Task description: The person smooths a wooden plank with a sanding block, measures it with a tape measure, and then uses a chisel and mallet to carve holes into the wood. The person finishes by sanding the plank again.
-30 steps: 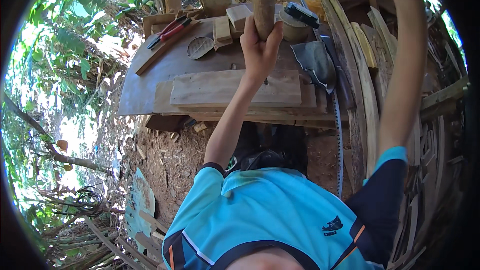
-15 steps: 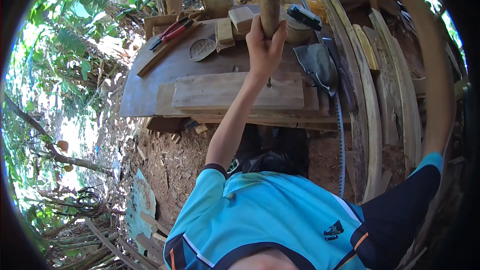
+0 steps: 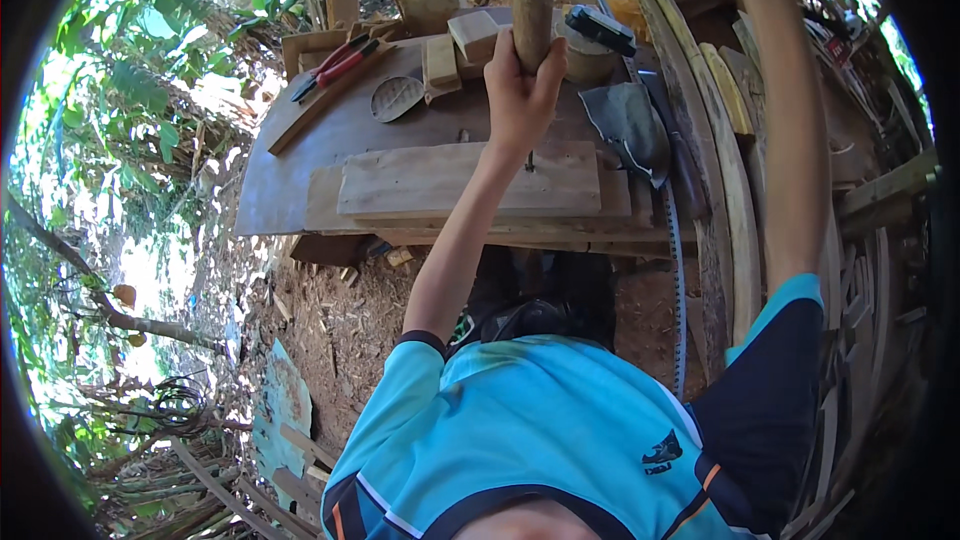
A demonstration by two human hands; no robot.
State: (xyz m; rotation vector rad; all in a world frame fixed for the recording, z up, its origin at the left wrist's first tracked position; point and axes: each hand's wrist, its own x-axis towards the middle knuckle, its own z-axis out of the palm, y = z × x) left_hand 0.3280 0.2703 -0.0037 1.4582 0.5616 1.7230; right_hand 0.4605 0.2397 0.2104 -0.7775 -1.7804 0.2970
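My left hand (image 3: 522, 90) is closed round the thick wooden handle of a chisel (image 3: 531, 10), held upright over the workbench. Below the fist, the chisel's dark tip meets a flat wooden board (image 3: 420, 180) near its right end. That board lies across the near side of the bench, on top of another wooden piece (image 3: 324, 195). My right forearm (image 3: 795, 140) rises along the right side. Its hand is past the top edge, so its fingers and anything in them are hidden.
Red-handled pliers (image 3: 335, 68), a round flat disc (image 3: 397, 98) and small wood blocks (image 3: 440, 62) lie on the bench (image 3: 275, 180). A black-topped brush-like object (image 3: 600, 30) rests on a container (image 3: 588, 62). A grey cloth-like piece (image 3: 628, 130) and long planks (image 3: 735, 200) are at right.
My right arm has swung inward and up, and its hand has left the top of the view. The blurred pale wooden thing at the top is gone from sight. The left hand keeps its grip.
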